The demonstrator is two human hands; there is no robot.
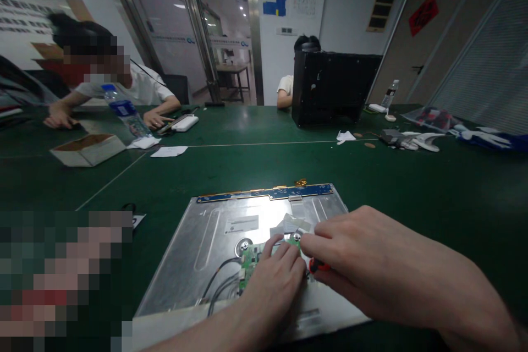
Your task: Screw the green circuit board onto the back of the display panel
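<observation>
A display panel (214,242) lies back side up on the table, showing bare metal, with a blue circuit strip (256,194) along its far edge. On its middle sits a green circuit board (249,258), from which dark cables (220,275) run to the left. My left hand (274,275) rests on this board, fingers stretched out and pressing on it. Just right of it, my right hand (350,253) is closed around a red-and-black tool handle (318,265), mostly hidden by the fingers. Its fingertips are near the board's far right corner, beside a clear film piece (293,224).
Across the green table (231,162) stand an open cardboard box (88,151), a water bottle (126,113) and a large black monitor-like casing (334,88). Gloves (416,140) lie at right. Two people sit opposite. A blurred-out patch covers the lower left.
</observation>
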